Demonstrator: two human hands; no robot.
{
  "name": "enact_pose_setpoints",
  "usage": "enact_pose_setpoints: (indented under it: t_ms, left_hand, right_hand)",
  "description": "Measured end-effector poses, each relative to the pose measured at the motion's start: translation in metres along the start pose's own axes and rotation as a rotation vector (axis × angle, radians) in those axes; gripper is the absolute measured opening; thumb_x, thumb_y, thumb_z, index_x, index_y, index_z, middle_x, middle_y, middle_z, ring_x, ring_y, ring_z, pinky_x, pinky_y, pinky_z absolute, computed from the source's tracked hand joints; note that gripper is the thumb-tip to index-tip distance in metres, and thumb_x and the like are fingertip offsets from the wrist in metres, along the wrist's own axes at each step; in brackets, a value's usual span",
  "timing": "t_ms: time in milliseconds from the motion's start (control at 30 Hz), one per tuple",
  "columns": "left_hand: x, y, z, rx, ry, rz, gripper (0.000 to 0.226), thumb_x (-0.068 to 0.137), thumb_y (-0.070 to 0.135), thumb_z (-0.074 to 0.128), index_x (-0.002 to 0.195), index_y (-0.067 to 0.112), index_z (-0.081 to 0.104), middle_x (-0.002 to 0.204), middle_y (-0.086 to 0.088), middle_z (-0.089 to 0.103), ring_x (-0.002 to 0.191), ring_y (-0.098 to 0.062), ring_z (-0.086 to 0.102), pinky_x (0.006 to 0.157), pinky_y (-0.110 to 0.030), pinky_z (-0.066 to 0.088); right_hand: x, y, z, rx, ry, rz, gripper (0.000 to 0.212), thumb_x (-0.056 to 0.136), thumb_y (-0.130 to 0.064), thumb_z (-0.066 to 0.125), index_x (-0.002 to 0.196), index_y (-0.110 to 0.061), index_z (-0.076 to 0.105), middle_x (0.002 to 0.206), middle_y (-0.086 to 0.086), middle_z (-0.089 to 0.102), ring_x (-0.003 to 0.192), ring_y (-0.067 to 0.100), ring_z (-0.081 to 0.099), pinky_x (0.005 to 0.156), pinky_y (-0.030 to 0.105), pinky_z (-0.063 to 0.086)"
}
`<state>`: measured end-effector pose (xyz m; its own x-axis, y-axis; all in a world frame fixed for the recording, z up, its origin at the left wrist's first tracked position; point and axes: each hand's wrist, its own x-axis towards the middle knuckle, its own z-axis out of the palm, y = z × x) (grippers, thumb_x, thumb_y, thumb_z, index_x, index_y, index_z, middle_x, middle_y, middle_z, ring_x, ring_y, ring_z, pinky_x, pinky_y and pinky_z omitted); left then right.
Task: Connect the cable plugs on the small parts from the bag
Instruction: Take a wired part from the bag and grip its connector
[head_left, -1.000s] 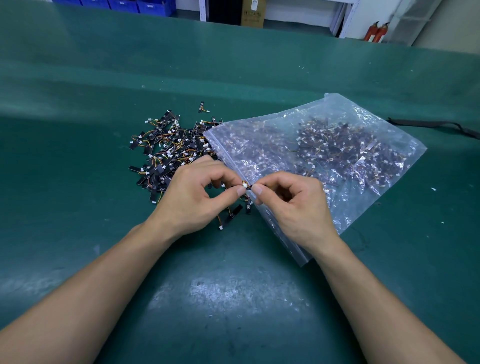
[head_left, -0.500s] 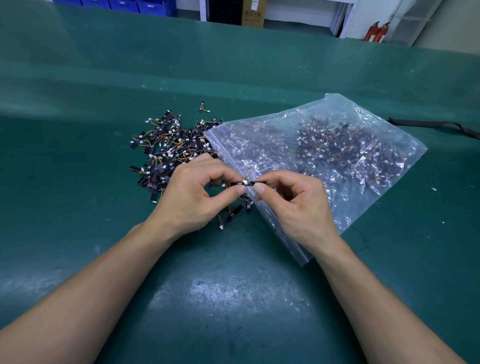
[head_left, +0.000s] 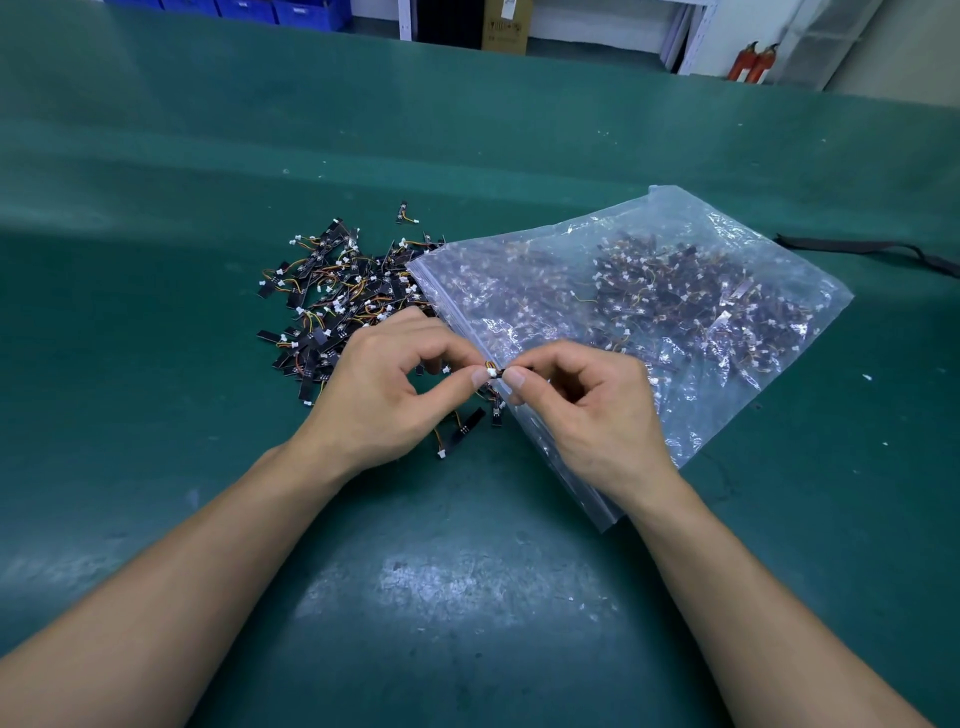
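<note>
Two bare forearms over scuffed matte green bench mat (head_left: 156, 415); blue plastic crates (head_left: 249, 8) behind. Heap of small black strip parts (head_left: 332, 291), orange wires, white plugs. Centre: left hand (head_left: 384, 395) and right hand (head_left: 597, 410) fingertip-pinch one tiny wired plug part (head_left: 492, 371), beside crinkled clear plastic bag (head_left: 649, 291).

A single head-worn camera looks forward and steeply down from above the near edge of the green bench (head_left: 156, 171), close over the work. Its wide lens bows the bench's far edge. Both forearms enter from the bottom corners. The left hand (head_left: 384, 395) and right hand (head_left: 597, 415) meet mid-frame, pinching a small part (head_left: 492, 370). The plastic bag (head_left: 675, 244) lies right of centre and the pile of small parts (head_left: 332, 291) left. Beyond the far edge are blue bins (head_left: 249, 8), a cardboard box (head_left: 506, 26) and red fire extinguishers (head_left: 753, 62).
</note>
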<state>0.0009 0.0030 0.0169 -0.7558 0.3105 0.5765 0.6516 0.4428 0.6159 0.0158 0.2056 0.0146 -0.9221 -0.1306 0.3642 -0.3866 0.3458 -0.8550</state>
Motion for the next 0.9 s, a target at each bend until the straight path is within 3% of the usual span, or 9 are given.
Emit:
enact_pose_setpoints:
  t_ms: [133, 267, 433, 567, 700, 900]
  left_hand:
    - [0.0005, -0.0014, 0.0004, 0.026, 0.004, -0.01, 0.007, 0.089, 0.016, 0.072, 0.082, 0.016, 0.072, 0.078, 0.011, 0.067, 0.074, -0.017, 0.057, 0.07, -0.037, 0.048]
    - [0.0006, -0.0024, -0.0002, 0.018, -0.001, -0.011, 0.007, 0.089, 0.018, 0.073, 0.083, 0.018, 0.073, 0.078, 0.012, 0.068, 0.075, -0.015, 0.057, 0.071, -0.035, 0.048]
    - [-0.0003, -0.0014, -0.0007, -0.022, -0.028, -0.022, 0.005, 0.088, 0.027, 0.072, 0.086, 0.023, 0.073, 0.081, 0.013, 0.069, 0.077, -0.014, 0.059, 0.073, -0.031, 0.047]
    - [0.0007, -0.0019, 0.0003, 0.025, -0.024, -0.004, 0.009, 0.088, 0.019, 0.073, 0.08, 0.016, 0.072, 0.078, 0.017, 0.065, 0.074, -0.011, 0.056, 0.072, -0.031, 0.046]
    - [0.0019, -0.0028, -0.0014, 0.047, 0.01, -0.016, 0.011, 0.088, 0.017, 0.073, 0.078, 0.012, 0.071, 0.076, 0.01, 0.066, 0.072, -0.014, 0.055, 0.071, -0.031, 0.046]
    - [0.0026, -0.0012, -0.0027, 0.041, 0.033, -0.06, 0.009, 0.088, 0.019, 0.072, 0.08, 0.015, 0.072, 0.075, 0.004, 0.069, 0.074, -0.016, 0.058, 0.074, -0.022, 0.043]
  right_hand:
    - [-0.0014, -0.0002, 0.0007, 0.049, 0.026, 0.03, 0.004, 0.086, -0.027, 0.076, 0.086, -0.031, 0.077, 0.072, -0.006, 0.071, 0.05, 0.007, 0.044, 0.05, 0.018, 0.036]
    - [0.0001, 0.0012, 0.0005, 0.002, 0.014, 0.023, 0.008, 0.088, -0.025, 0.073, 0.081, -0.026, 0.076, 0.068, -0.007, 0.071, 0.05, 0.005, 0.046, 0.052, 0.017, 0.037]
    - [0.0009, 0.0013, -0.0002, 0.007, 0.008, 0.005, 0.009, 0.09, -0.022, 0.072, 0.082, -0.024, 0.075, 0.069, -0.007, 0.071, 0.057, 0.022, 0.058, 0.053, 0.029, 0.046]
    - [0.0, 0.0002, 0.0007, 0.0, 0.014, 0.009, 0.006, 0.088, -0.025, 0.074, 0.083, -0.027, 0.076, 0.069, -0.009, 0.071, 0.051, 0.006, 0.048, 0.052, 0.019, 0.038]
    - [-0.0009, 0.0015, 0.0002, -0.085, 0.037, 0.035, 0.011, 0.083, -0.033, 0.071, 0.092, -0.032, 0.076, 0.069, -0.016, 0.066, 0.048, 0.004, 0.042, 0.052, 0.012, 0.034]
    - [0.0018, 0.0084, -0.0084, -0.449, -0.001, 0.012, 0.035, 0.071, -0.033, 0.083, 0.105, -0.032, 0.072, 0.081, -0.018, 0.066, 0.057, -0.005, 0.05, 0.064, 0.028, 0.049]
